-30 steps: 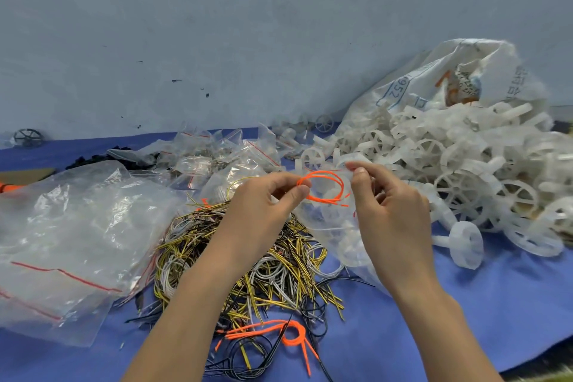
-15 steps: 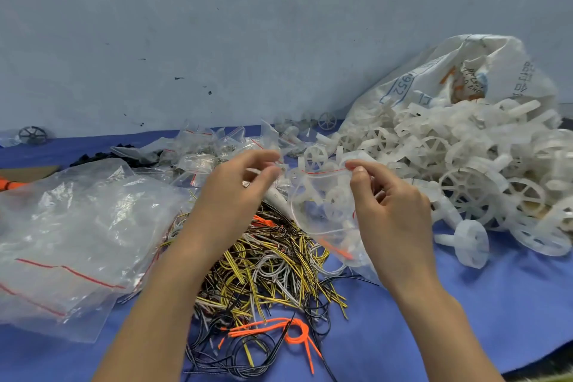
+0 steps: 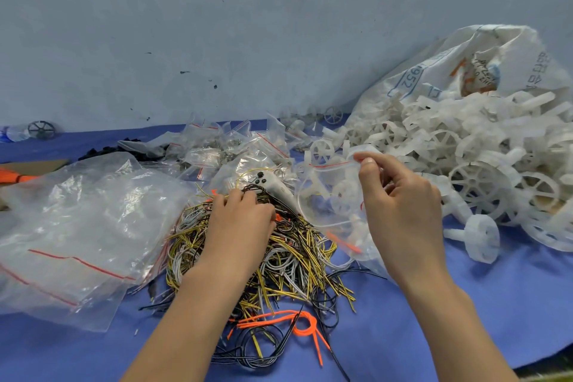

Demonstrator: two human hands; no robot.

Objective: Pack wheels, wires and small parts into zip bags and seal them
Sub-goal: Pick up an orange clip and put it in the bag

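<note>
A person's right hand [image 3: 400, 198] is pinching a zip bag [image 3: 328, 205] of wheels open by its rim above the tabletop [image 3: 465, 304], while the left hand [image 3: 240, 220], fingers curled, is digging into the wire pile [image 3: 248, 257], apparently for 1 more wire.

only thing I'm reading is "1952" in blue on the big white sack [image 3: 483, 71]; other print's looking too blurry

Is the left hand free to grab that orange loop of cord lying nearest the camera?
Probably yes. The left hand rests on the wire pile, holding no bag; the orange cord loop lies exposed on top, nothing covering it.
</note>
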